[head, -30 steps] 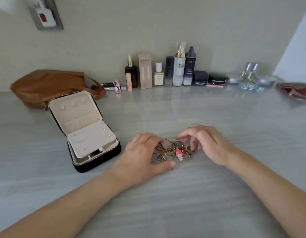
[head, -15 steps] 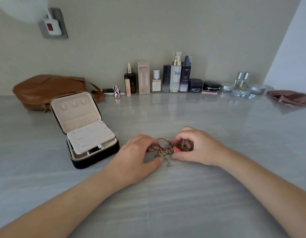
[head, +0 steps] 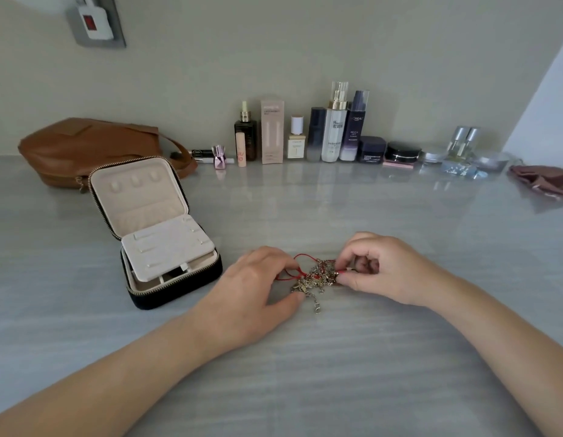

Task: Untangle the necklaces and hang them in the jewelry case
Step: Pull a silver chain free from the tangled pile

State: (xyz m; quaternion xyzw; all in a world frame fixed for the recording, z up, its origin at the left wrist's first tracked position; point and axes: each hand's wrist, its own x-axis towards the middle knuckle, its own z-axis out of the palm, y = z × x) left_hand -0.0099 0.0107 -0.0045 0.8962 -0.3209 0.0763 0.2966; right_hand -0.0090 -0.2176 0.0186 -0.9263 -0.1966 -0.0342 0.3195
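1. Right hand [head: 384,269], centre right of frame: your thumb and forefinger [head: 340,269] are closed in a pinch on the right edge of the necklaces [head: 315,275]. The other fingers curl loosely behind and hold nothing that shows.
2. Left hand [head: 255,285], centre: it lies palm down with the fingers slightly bent. The fingertips rest on the red cord [head: 297,257] and the thumb tip touches chain at the tangle's lower edge. No clear grip shows.
3. The necklaces sit on the table [head: 305,373] between your hands as one knotted clump. A loose clasp end [head: 317,309] trails toward the bottom of the frame.
4. Jewelry case [head: 166,234], left of centre, well apart from the clump: its lid is up and its hooks [head: 135,181] are bare.
5. Progress, as a judgement: you are at the start of untangling. No strand is separated and nothing is hung, so nearly everything is left.
6. Count:
   - two hands
   - one clump; the strand count cannot be told, but there is at least one red cord and some metal chain
   - one case
   - three hooks
7. Back edge: one brown bag [head: 91,146] upper left, one row of cosmetics [head: 334,134], one pink pouch [head: 545,181] far right.
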